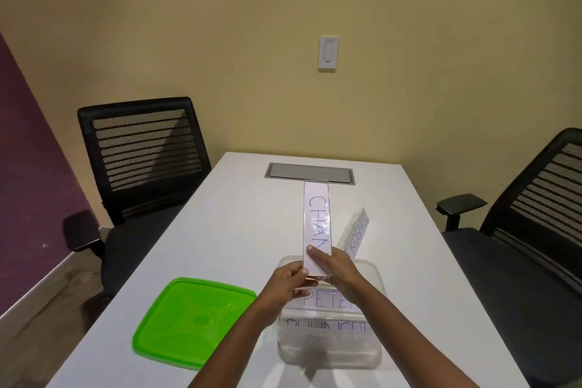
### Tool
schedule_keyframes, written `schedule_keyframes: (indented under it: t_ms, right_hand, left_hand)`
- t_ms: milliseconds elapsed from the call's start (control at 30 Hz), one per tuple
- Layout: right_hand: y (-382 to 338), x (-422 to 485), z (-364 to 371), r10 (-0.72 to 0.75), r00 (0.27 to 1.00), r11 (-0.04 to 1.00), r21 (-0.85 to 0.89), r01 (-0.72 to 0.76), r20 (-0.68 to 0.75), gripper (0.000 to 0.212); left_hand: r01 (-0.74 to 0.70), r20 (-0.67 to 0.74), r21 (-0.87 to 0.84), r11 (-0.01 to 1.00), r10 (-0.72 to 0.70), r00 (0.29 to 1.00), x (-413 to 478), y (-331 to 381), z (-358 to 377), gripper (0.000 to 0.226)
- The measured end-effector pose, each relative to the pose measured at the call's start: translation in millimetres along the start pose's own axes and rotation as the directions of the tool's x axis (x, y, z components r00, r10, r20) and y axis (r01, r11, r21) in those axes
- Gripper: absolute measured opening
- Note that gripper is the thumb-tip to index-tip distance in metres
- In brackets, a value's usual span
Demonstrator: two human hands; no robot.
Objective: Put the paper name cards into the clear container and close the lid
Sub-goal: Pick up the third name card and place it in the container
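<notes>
A long name card [316,217] in a clear sleeve, lettered in blue, is held upright above the clear container [374,353]. My left hand [288,285] grips its lower left edge and my right hand [335,271] grips its lower right side. Inside the open container lie two name cards [324,326] with blue lettering. Another name card [354,235] stands tilted on the table just behind the container. The green lid [193,320] lies flat on the table left of the container.
The white table [239,217] has a grey cable hatch [310,172] at its far end. Black mesh office chairs stand at the left [141,148] and right [535,217]. A wall switch [328,53] is on the yellow wall.
</notes>
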State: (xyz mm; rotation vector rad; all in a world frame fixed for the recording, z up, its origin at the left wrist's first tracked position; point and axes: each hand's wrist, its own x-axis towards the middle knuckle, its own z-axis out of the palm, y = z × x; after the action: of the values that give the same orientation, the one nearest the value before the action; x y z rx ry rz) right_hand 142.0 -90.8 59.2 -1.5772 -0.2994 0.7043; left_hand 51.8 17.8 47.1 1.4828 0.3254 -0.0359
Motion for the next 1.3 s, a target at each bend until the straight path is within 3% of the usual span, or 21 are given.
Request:
schedule_keyframes:
  t_ms: [100,200,333,467,600,700,867,933,1000,1133,1300]
  right_hand:
    - [1,-10,-13,0.005,0.999,1.000,-0.020,-0.006,-0.033,0.027]
    - [5,-18,-24,0.002,1.000,1.000,-0.008,-0.002,-0.030,0.018]
    - [9,-32,-40,0.016,1.000,1.000,-0.024,-0.016,-0.004,0.012]
    - [13,-46,-57,0.060,0.996,0.989,-0.137,-0.050,0.070,0.027]
    - [17,-55,-74,0.097,0.981,0.980,-0.188,-0.064,0.171,0.018]
    - [18,-57,-86,0.111,0.979,0.970,-0.234,-0.068,0.173,0.026]
    - [12,-55,-104,0.111,0.975,0.892,-0.452,-0.013,0.191,0.026]
    - [10,-51,-110,0.093,0.980,0.840,-0.543,0.018,0.177,0.034]
    - [9,-45,-115,0.094,0.977,0.800,-0.598,0.039,0.190,0.040]
    - [9,-32,-121,0.094,0.973,0.725,-0.685,0.078,0.210,0.053]
    - [8,-17,-124,0.095,0.970,0.643,-0.757,0.113,0.226,0.056]
  left_hand:
    - [0.039,0.074,0.050,0.998,-0.043,0.996,-2,2,6,0.018]
    - [0.051,0.089,0.038,0.998,-0.054,0.995,-2,6,12,0.012]
    - [-0.004,-0.081,-0.011,1.000,0.003,0.997,4,13,15,0.048]
    - [-0.066,-0.247,0.170,0.983,0.107,0.963,11,16,8,0.072]
    - [-0.068,-0.281,0.352,0.934,0.175,0.944,13,14,-1,0.087]
    - [-0.043,-0.238,0.580,0.813,0.219,0.946,16,12,-7,0.090]
    - [-0.049,-0.079,0.872,0.488,0.239,0.968,22,11,-17,0.090]
    - [-0.089,0.015,0.928,0.362,0.201,0.979,26,13,-19,0.085]
    - [-0.114,0.079,0.943,0.311,0.124,0.989,30,13,-18,0.080]
    - [-0.107,0.129,0.958,0.265,-0.069,0.989,41,6,-13,0.074]
    - [-0.031,0.110,0.954,0.299,-0.252,0.961,50,-8,-9,0.069]
